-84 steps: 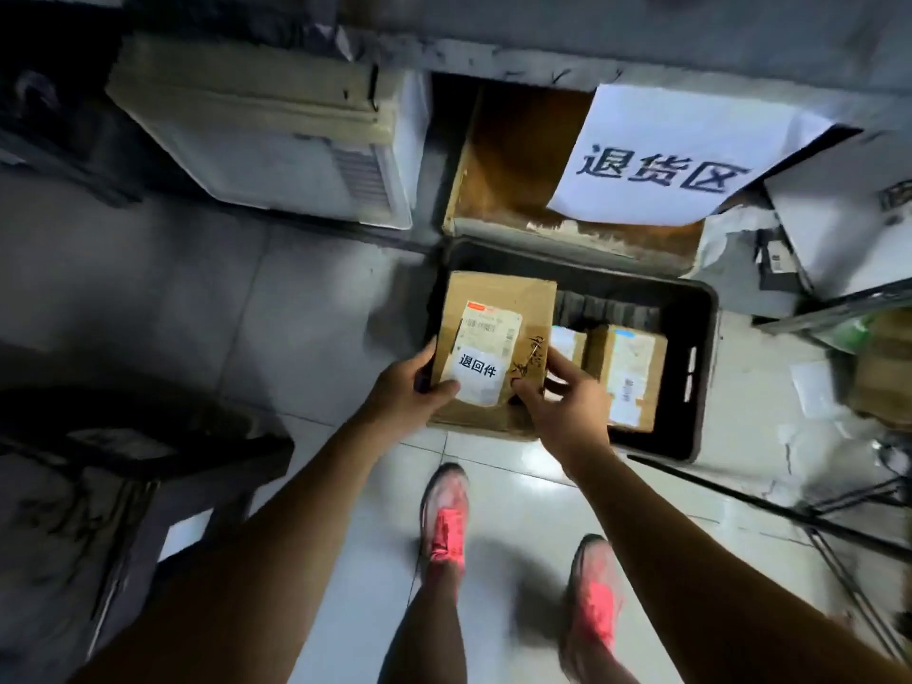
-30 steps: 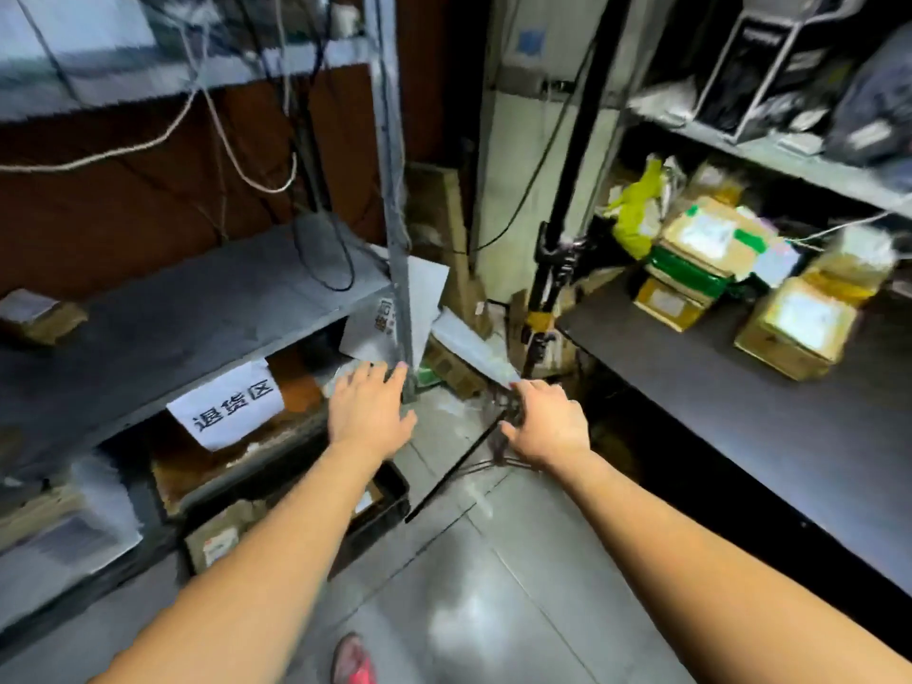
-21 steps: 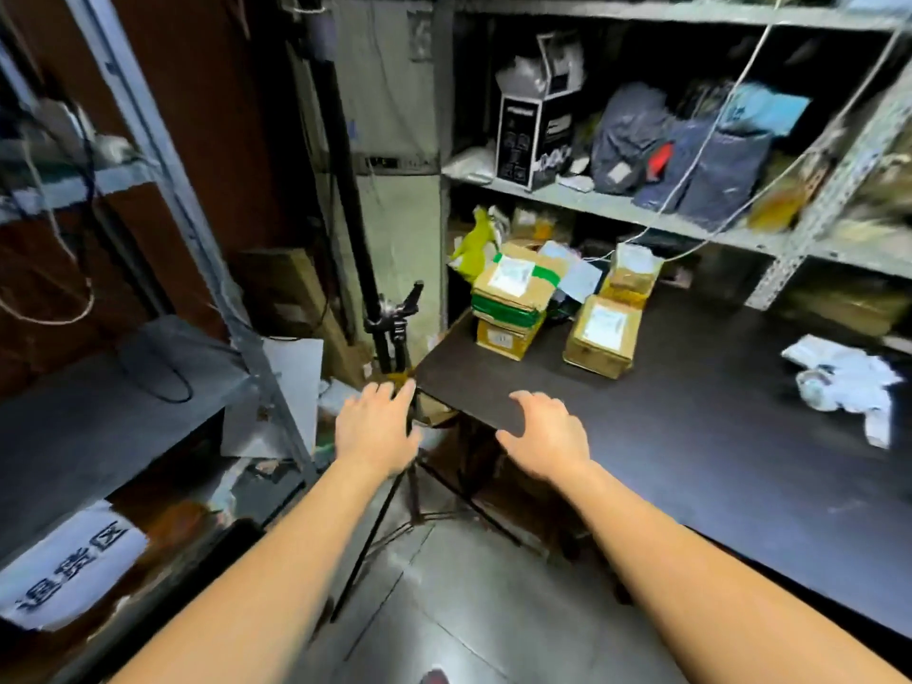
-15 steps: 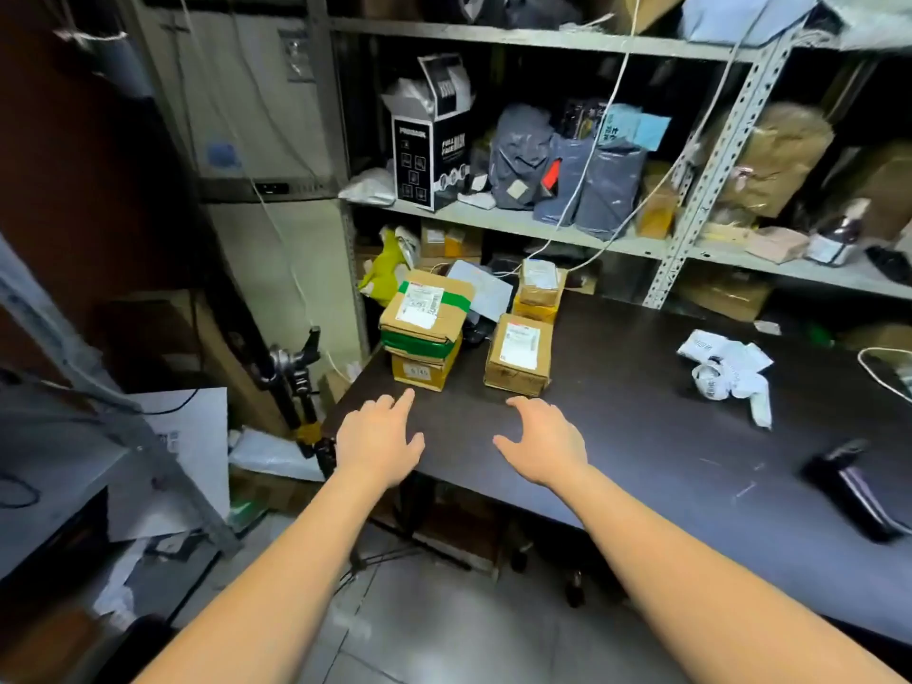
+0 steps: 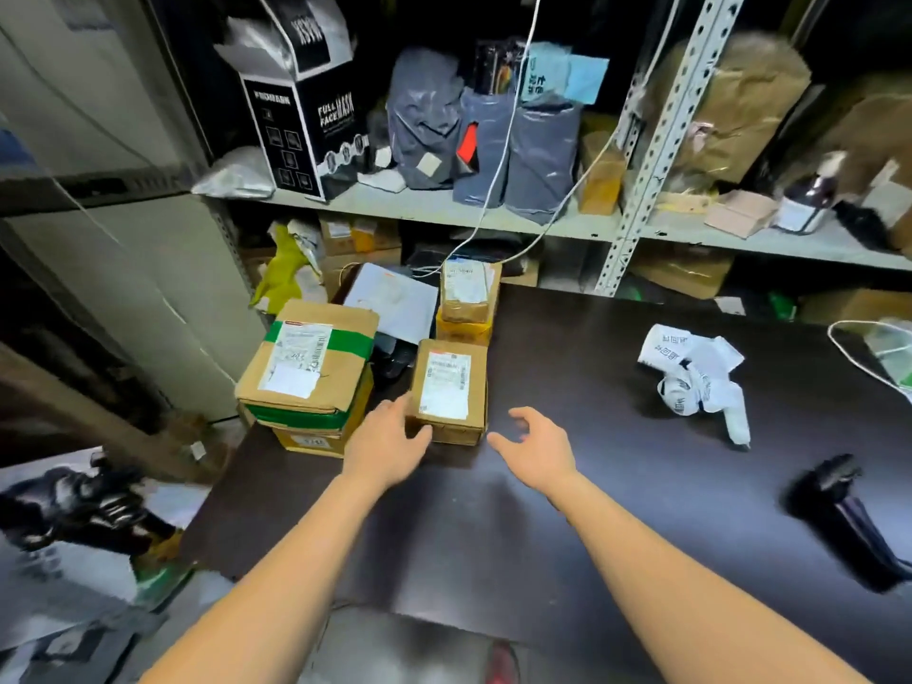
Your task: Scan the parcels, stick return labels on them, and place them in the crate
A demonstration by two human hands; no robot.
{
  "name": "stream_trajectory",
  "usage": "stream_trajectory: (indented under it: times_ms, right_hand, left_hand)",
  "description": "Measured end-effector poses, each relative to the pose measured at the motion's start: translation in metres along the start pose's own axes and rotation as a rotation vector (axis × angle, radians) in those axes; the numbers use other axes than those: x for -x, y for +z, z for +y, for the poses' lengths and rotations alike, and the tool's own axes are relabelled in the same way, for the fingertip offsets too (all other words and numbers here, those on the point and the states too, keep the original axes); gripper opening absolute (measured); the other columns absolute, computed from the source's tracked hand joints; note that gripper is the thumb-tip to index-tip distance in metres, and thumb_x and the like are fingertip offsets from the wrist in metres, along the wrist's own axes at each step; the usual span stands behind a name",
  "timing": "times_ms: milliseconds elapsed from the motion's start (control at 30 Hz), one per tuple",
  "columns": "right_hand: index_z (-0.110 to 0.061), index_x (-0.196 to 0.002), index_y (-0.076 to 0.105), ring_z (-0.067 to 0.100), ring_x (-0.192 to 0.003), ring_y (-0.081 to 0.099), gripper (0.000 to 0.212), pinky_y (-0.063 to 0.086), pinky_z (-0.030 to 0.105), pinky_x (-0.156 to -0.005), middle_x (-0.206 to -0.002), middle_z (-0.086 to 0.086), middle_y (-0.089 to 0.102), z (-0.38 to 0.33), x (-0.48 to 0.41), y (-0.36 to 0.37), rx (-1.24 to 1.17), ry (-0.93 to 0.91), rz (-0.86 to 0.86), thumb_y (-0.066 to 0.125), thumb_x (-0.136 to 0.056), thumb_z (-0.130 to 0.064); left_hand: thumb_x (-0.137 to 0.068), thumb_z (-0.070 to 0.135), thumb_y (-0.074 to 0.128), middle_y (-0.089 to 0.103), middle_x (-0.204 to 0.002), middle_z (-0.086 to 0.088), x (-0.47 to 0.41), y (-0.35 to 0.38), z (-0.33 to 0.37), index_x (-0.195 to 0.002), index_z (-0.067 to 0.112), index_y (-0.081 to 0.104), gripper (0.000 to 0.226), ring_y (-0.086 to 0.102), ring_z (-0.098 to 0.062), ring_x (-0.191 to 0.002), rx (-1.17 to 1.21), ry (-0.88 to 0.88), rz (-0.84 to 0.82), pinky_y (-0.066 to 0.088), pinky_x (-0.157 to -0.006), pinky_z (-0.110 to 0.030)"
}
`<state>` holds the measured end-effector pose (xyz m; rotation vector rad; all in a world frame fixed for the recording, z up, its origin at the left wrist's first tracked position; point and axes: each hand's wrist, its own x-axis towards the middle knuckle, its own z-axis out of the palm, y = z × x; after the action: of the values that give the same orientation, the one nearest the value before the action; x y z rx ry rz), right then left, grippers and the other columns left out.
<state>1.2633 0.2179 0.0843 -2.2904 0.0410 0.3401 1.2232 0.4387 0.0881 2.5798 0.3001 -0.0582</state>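
A small cardboard parcel (image 5: 448,390) with a white shipping label lies on the dark table (image 5: 567,510). My left hand (image 5: 387,444) touches its near left corner, fingers relaxed. My right hand (image 5: 533,444) hovers open just right of it, apart from the box. A larger parcel with green tape (image 5: 308,365) sits on a yellow box at the table's left edge. Two more small parcels (image 5: 468,293) are stacked behind. A crumpled strip of return labels (image 5: 696,372) lies to the right. A black handheld scanner (image 5: 844,515) rests at the far right. The crate is out of view.
Metal shelves (image 5: 444,209) behind the table hold grey mailer bags, a black mask box and brown packages. A white cable hangs down to the parcels. A tripod head (image 5: 84,506) stands left of the table. White paper (image 5: 395,308) lies behind the parcels.
I turned from the crate on the floor, where I set a labelled parcel, to the table. Both empty hands moved forward; the left now touches the small parcel.
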Motion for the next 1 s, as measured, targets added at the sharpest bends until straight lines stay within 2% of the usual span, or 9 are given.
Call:
stream_trajectory:
  times_ms: [200, 233, 333, 433, 533, 633, 733, 933, 1000]
  right_hand:
    - [-0.015, -0.149, 0.048, 0.02, -0.13, 0.056, 0.072, 0.044, 0.027, -0.103, -0.148, 0.005, 0.055, -0.001, -0.096, 0.012, -0.135, 0.039, -0.135, 0.075, -0.087, -0.04]
    - [-0.015, -0.148, 0.05, 0.018, -0.127, 0.058, 0.071, 0.046, 0.027, -0.102, -0.145, 0.003, 0.057, -0.002, -0.109, 0.013, -0.142, 0.033, -0.156, 0.076, -0.087, -0.04]
    - [-0.021, -0.135, 0.062, 0.004, -0.102, 0.056, 0.055, 0.043, 0.009, -0.075, -0.119, -0.01, 0.067, -0.004, -0.132, 0.018, -0.139, -0.012, -0.208, 0.078, -0.085, -0.038]
    - [-0.026, -0.125, 0.068, 0.003, -0.103, 0.061, 0.042, 0.047, 0.013, -0.08, -0.112, -0.015, 0.07, -0.001, -0.142, 0.025, -0.177, -0.027, -0.24, 0.078, -0.085, -0.033]
    - [-0.032, -0.112, 0.073, 0.002, -0.095, 0.065, 0.028, 0.052, 0.017, -0.077, -0.095, -0.026, 0.068, 0.002, -0.145, 0.028, -0.217, -0.02, -0.226, 0.076, -0.085, -0.027]
    - [-0.036, -0.11, 0.073, -0.01, -0.086, 0.063, 0.028, 0.048, 0.007, -0.067, -0.085, -0.033, 0.065, 0.005, -0.144, 0.027, -0.236, -0.03, -0.222, 0.074, -0.085, -0.025]
    - [-0.035, -0.115, 0.073, -0.007, -0.088, 0.063, 0.032, 0.052, 0.014, -0.074, -0.087, -0.033, 0.065, 0.009, -0.136, 0.018, -0.258, -0.026, -0.205, 0.075, -0.086, -0.023]
    - [-0.037, -0.115, 0.072, 0.0, -0.1, 0.067, 0.032, 0.054, 0.018, -0.079, -0.098, -0.027, 0.07, 0.029, -0.102, -0.025, -0.278, -0.022, -0.078, 0.073, -0.086, -0.022]
    - [-0.037, -0.113, 0.073, 0.003, -0.102, 0.068, 0.031, 0.057, 0.025, -0.085, -0.102, -0.025, 0.072, 0.044, -0.086, -0.045, -0.29, 0.007, -0.023, 0.073, -0.086, -0.022]
  left_hand:
    - [-0.097, 0.049, 0.057, 0.041, -0.158, -0.015, -0.074, 0.024, -0.004, -0.16, 0.011, 0.026, 0.079, 0.042, -0.033, -0.143, 0.046, -0.272, -0.061, 0.038, -0.113, -0.04]
    - [-0.097, 0.049, 0.059, 0.041, -0.158, -0.016, -0.084, 0.026, -0.005, -0.16, 0.01, 0.026, 0.081, 0.041, -0.033, -0.144, 0.079, -0.3, -0.069, 0.037, -0.114, -0.04]
    - [-0.095, 0.047, 0.064, 0.049, -0.153, -0.01, -0.101, 0.033, -0.008, -0.159, 0.013, 0.031, 0.079, 0.047, -0.029, -0.14, 0.195, -0.328, -0.092, 0.04, -0.112, -0.036]
    - [-0.095, 0.041, 0.066, 0.063, -0.139, 0.002, -0.103, 0.039, -0.01, -0.153, 0.028, 0.041, 0.064, 0.058, -0.018, -0.124, 0.313, -0.29, -0.115, 0.043, -0.097, -0.026]
    - [-0.096, 0.037, 0.067, 0.065, -0.133, 0.008, -0.104, 0.042, -0.009, -0.151, 0.032, 0.044, 0.06, 0.06, -0.011, -0.117, 0.375, -0.256, -0.109, 0.044, -0.097, -0.024]
    - [-0.095, 0.035, 0.069, 0.067, -0.124, 0.015, -0.104, 0.043, -0.007, -0.146, 0.034, 0.05, 0.054, 0.063, -0.007, -0.111, 0.409, -0.24, -0.111, 0.045, -0.086, -0.013]
    - [-0.094, 0.035, 0.07, 0.066, -0.115, 0.022, -0.099, 0.045, 0.001, -0.142, 0.036, 0.054, 0.051, 0.062, 0.004, -0.105, 0.426, -0.203, -0.12, 0.041, -0.077, -0.004]
    - [-0.093, 0.039, 0.07, 0.067, -0.109, 0.026, -0.085, 0.055, 0.04, -0.137, 0.043, 0.056, 0.047, 0.062, 0.009, -0.102, 0.455, -0.055, -0.166, 0.044, -0.079, -0.008]
    - [-0.092, 0.039, 0.069, 0.068, -0.111, 0.027, -0.079, 0.063, 0.059, -0.139, 0.043, 0.056, 0.048, 0.062, 0.009, -0.102, 0.452, 0.015, -0.208, 0.044, -0.079, -0.006]
